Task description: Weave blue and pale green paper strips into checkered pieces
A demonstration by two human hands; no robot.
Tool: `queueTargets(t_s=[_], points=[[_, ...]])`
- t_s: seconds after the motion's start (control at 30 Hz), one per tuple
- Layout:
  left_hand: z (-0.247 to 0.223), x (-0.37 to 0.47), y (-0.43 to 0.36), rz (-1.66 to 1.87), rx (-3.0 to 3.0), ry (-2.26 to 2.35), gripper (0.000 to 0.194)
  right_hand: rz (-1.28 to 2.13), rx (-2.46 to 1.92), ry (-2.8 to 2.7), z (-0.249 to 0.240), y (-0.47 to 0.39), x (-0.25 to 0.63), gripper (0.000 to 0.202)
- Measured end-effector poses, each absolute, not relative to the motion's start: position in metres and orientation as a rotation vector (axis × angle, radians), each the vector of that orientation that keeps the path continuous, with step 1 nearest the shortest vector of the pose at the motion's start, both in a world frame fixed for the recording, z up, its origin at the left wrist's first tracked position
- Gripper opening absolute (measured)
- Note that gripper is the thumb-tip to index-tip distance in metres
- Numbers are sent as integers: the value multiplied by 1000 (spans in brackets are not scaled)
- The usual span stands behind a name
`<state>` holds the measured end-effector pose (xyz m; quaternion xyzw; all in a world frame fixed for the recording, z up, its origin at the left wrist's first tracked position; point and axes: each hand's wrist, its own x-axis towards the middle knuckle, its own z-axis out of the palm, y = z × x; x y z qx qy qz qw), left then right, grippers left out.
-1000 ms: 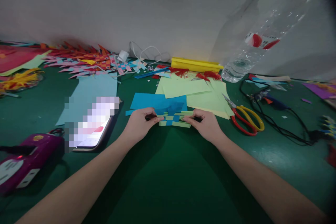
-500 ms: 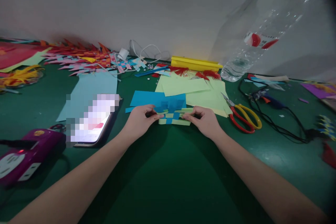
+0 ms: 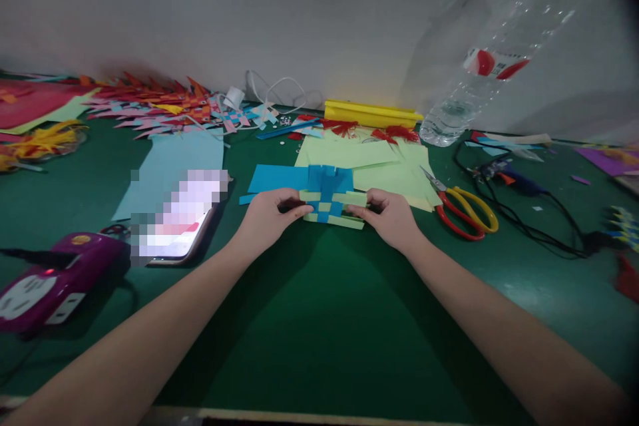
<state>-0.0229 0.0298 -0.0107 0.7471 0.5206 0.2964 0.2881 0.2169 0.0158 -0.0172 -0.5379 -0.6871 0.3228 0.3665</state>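
Between my two hands is a small weave of blue and pale green paper strips, crossed in a checker pattern with loose green ends at both sides. My left hand pinches its left edge between thumb and fingers. At the right edge, my right hand grips the green strip ends the same way. Upright blue strips rise from the weave's far side. Just behind it lies a blue paper sheet, partly covered, and pale green paper sheets spread to the right.
Red-and-yellow-handled scissors lie right of my right hand, near a black cable. A lit phone and a purple power socket are at left. A clear plastic bottle leans on the wall. Woven paper pieces line the back.
The weave has tipped so its checkered face and far blue strips show more fully. Both hands keep hold of its sides. The whole view has shifted slightly, showing the near table edge.
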Motion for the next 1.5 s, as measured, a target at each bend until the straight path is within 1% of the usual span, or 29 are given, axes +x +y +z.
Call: queueTargets(t_s=[0.3,0.5,0.6,0.83,1.07,1.23,1.5], points=[[-8,-23,30,765,2049,1426,27,744,-1388,-1813,-16,11,216,32],[-7,-21,31,768,2048,1451,27,668,-1434,-1848,-14,12,218,40],[-8,-21,32,779,2049,1439,26,678,-1420,-1853,-14,12,219,41],[-10,-16,35,840,2019,1437,23,764,-1395,-1732,-17,16,219,37],[-12,-15,38,817,2016,1359,21,800,-1404,-1692,-18,19,218,38],[-13,-17,39,811,2027,1378,19,739,-1403,-1739,-17,19,218,36],[-14,-17,37,872,1965,1321,18,732,-1392,-1750,-19,19,219,38]])
